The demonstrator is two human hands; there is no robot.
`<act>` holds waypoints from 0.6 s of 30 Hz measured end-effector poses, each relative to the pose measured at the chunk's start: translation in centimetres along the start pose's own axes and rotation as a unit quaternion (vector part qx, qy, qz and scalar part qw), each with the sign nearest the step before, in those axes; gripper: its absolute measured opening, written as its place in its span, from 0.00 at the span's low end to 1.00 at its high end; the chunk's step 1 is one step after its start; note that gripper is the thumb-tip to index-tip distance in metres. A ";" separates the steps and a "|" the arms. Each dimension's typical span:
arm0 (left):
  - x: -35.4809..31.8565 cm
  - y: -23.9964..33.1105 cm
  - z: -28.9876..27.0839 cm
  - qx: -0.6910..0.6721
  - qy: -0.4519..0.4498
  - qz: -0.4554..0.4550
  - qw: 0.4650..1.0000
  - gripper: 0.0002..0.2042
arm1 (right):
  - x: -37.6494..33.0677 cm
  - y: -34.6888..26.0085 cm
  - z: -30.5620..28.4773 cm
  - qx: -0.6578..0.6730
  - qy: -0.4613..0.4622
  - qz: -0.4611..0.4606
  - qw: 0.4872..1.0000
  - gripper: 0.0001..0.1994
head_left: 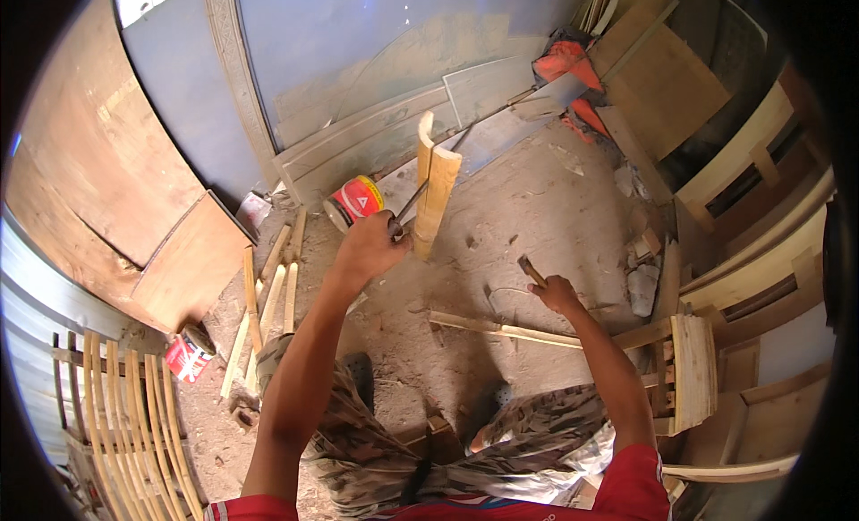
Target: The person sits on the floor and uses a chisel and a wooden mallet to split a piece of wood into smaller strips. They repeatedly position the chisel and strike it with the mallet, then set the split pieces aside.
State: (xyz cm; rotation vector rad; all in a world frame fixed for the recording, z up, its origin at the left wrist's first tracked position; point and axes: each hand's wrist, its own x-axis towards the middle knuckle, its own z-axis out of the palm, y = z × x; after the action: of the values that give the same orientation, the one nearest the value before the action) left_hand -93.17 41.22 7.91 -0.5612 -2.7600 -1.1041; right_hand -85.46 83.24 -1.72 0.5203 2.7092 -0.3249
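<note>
A split half-round length of bamboo (437, 203) stands upright on the dirt floor ahead of me, with a gap running down from its top. Across that gap lies the thin dark blade of a long knife (413, 200). My left hand (369, 247) is closed round the knife's handle end, close beside the bamboo. To the right and nearer, my right hand (557, 294) grips a hammer (531, 270), its small dark head pointing up and left, apart from the bamboo. The fingers partly hide the hammer's handle.
A red and white bucket (356, 202) lies behind my left hand. Bamboo strips (291, 297) lie at left, near a slatted bamboo panel (134, 422) and a red-white can (188, 355). Another strip (501, 329) crosses the floor below my right hand. Wooden frames (747, 297) line the right.
</note>
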 end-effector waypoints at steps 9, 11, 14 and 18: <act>1.6 3.6 -1.2 0.176 0.010 -0.009 0.984 0.29 | -12.8 -11.1 -9.7 0.524 0.121 -0.119 0.834 0.16; 1.4 4.0 -1.1 0.196 0.023 -0.012 0.980 0.32 | -12.7 -10.0 -8.3 0.503 0.131 -0.127 0.845 0.18; 1.3 3.0 -1.1 0.201 0.043 0.019 0.978 0.34 | -10.8 -7.8 -5.5 0.408 0.143 -0.110 0.895 0.19; 0.5 2.6 -2.0 0.187 0.010 -0.008 0.982 0.31 | -6.4 -5.6 -3.6 0.338 -0.036 -0.033 0.940 0.12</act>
State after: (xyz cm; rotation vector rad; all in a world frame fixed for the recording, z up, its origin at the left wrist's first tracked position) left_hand -92.75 41.75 11.13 -0.4731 -2.8515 -0.5611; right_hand -83.23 77.21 4.87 0.5739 2.4935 -1.2865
